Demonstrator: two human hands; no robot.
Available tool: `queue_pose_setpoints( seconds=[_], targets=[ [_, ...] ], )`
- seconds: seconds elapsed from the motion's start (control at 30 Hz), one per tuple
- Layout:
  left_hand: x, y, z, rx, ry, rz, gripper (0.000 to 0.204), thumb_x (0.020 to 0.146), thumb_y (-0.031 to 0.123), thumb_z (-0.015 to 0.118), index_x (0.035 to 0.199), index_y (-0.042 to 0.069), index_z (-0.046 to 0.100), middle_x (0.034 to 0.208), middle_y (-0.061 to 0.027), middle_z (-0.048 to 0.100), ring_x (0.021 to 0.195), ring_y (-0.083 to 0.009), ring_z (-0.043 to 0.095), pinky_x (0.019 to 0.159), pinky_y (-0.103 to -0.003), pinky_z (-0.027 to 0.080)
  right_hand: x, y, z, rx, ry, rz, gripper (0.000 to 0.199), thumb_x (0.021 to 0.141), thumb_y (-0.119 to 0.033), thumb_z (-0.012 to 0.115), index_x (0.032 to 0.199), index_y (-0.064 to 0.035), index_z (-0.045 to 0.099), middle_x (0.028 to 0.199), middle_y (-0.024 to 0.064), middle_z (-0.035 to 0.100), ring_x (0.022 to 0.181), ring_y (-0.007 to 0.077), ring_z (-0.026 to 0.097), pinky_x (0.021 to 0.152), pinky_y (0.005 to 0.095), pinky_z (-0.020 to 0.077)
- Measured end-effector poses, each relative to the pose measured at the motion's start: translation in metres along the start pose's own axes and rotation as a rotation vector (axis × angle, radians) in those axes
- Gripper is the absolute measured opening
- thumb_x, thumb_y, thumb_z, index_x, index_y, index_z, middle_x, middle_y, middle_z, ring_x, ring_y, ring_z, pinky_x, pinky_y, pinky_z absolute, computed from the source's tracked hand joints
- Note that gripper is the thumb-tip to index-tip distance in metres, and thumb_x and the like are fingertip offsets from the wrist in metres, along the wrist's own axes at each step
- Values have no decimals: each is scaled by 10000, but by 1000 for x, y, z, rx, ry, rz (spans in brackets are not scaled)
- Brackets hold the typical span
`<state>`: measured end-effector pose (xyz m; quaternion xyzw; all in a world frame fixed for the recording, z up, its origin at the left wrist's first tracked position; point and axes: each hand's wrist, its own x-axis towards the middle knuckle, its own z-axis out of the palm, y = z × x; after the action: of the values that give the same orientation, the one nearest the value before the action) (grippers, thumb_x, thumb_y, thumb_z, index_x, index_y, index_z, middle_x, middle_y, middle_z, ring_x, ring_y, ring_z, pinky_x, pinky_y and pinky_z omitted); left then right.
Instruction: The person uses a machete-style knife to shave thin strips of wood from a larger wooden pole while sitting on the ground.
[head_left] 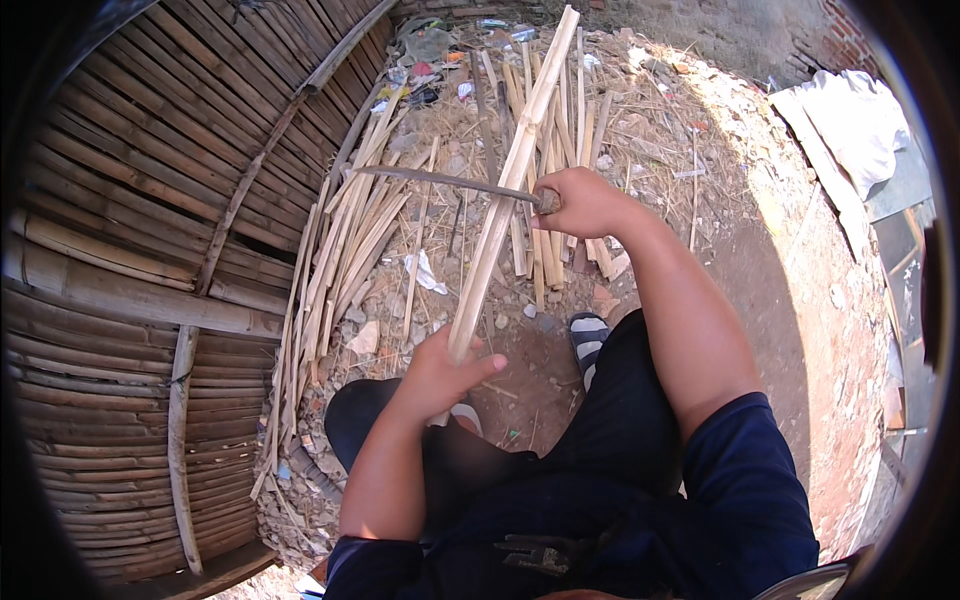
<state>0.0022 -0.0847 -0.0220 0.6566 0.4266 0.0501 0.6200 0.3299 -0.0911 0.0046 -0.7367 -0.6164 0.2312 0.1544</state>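
We see the left hand (438, 372) with fingers curled around the near end of a long pale split bamboo strip (510, 180), which runs up past the right hand (583, 203). Those fingers are clenched on the handle of a long dark metal blade (440, 181) (its edge meets the strip), above scattered bamboo slats (350, 240).

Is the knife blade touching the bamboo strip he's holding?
Touching. In the head view the knife blade meets the bamboo strip held in the left hand.
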Motion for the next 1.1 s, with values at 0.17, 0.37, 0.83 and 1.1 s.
queue_pose_setpoints(
  seconds=[0.17, 0.37, 0.83, 1.1],
  targets=[
    [1, -6, 0, 24, 7, 8, 588, 797, 357, 928, 1125, -16, 614, 850, -19, 616, 735, -105, 594, 651, -277, 509, -2, 12, -6, 27, 178, 161, 660, 853, -375, 805, 1370, 0, 637, 1283, 270, 678, 1218, 395, 650, 1042, 451, 509],
    [0, -5, 2, -5, 6, 8, 569, 797, 340, 928, 1119, -2, 606, 823, -9, 607, 680, -95, 580, 596, -265, 492, -8, -9, -1, -3, -77, -41, 611, 837, -331, 817, 1338, -19, 659, 1218, 250, 706, 1157, 396, 675, 998, 454, 523],
    [4, -8, 3, -36, 7, 33, 571, 801, 319, 921, 1136, 0, 587, 764, 1, 589, 580, -79, 559, 481, -237, 458, 1, 2, 6, -2, 135, 61, 588, 840, -353, 815, 1314, -33, 677, 1173, 259, 713, 1121, 412, 680, 975, 468, 532],
    [1, -5, 1, 5, -13, -5, 567, 799, 354, 926, 1114, -2, 616, 834, -10, 611, 716, -97, 586, 629, -276, 498, -7, -9, 1, 24, -78, -6, 604, 840, -340, 817, 1347, -47, 665, 1188, 256, 714, 1139, 401, 682, 990, 454, 530]
  ],
)
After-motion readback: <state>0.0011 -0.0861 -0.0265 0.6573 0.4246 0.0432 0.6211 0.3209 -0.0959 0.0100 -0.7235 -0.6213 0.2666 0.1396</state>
